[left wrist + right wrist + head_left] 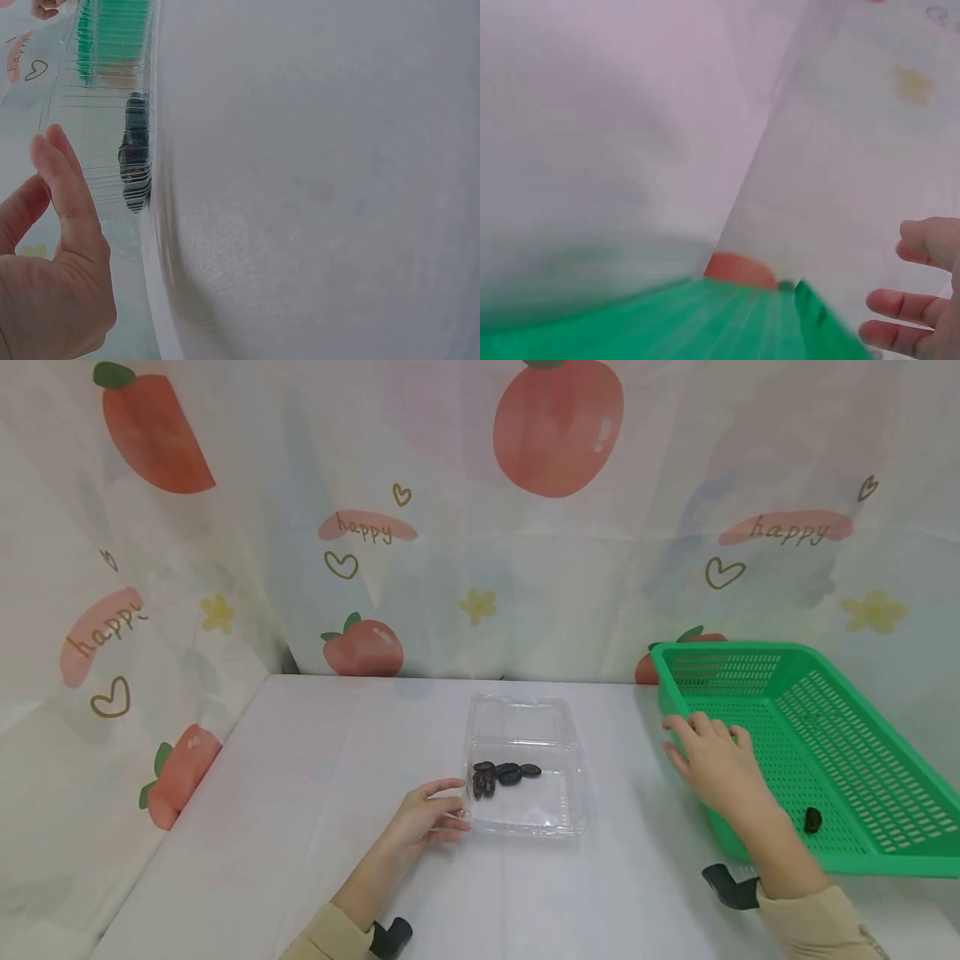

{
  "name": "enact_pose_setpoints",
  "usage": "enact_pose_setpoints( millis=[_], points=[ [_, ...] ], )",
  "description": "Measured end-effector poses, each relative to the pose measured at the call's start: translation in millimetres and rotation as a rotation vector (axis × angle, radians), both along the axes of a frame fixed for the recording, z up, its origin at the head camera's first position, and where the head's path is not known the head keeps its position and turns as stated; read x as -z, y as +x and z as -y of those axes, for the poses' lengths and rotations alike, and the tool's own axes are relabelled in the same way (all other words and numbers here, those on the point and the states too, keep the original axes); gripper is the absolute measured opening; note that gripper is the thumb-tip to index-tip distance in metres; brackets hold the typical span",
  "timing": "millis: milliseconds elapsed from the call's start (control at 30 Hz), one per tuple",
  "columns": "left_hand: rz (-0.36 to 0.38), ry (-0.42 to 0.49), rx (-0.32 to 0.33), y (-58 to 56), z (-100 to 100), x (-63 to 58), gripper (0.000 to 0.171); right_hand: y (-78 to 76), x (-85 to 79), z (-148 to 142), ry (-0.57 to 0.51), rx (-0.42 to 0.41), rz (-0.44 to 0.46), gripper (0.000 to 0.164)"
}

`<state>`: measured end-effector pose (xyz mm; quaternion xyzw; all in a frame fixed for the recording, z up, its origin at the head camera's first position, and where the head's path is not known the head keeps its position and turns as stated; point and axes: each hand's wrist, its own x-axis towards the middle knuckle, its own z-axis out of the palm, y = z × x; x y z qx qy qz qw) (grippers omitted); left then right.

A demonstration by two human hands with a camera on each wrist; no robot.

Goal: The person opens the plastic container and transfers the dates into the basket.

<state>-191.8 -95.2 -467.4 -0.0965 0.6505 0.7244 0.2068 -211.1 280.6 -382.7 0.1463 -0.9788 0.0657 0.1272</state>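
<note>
A hinged clear plastic box (pixel 562 806) lies with its lid raised at the back of the white table. Glossy dark oval pieces, looking like dates (pixel 510 774), are grouped in its left half; they show as a dark row (pixel 135 157) through the box wall in the left wrist view. My left hand (pixel 429 817) is at the box's left side, extended fingers right at its edge. Over the left rim of a green basket (pixel 885 864) hovers my right hand (pixel 716 768), fingers spread and slightly bent, holding nothing. One more dark piece (pixel 812 820) lies on the basket's floor.
The perforated basket takes up the right end of the white table (pixel 300 827). A fruit-printed cloth (pixel 442 560) hangs behind the table and along its left side. Dark wrist-worn pieces (pixel 729 887) sit by the sleeves.
</note>
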Motion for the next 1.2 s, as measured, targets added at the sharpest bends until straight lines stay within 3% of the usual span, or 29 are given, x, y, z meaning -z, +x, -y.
enact_pose_setpoints(
  millis=[633, 1200],
  points=[
    [0.005, -0.015, -0.003, -0.9, 0, 0.1, 0.042, -17.4, 37.6, 108, 0.14, -0.21, -0.059, 0.03],
    [0.003, -0.004, -0.002, -0.7, -1, -0.7, 0.042, -18.3, 66.9, 137, 0.268, -0.267, 0.002, 0.031]
  ],
)
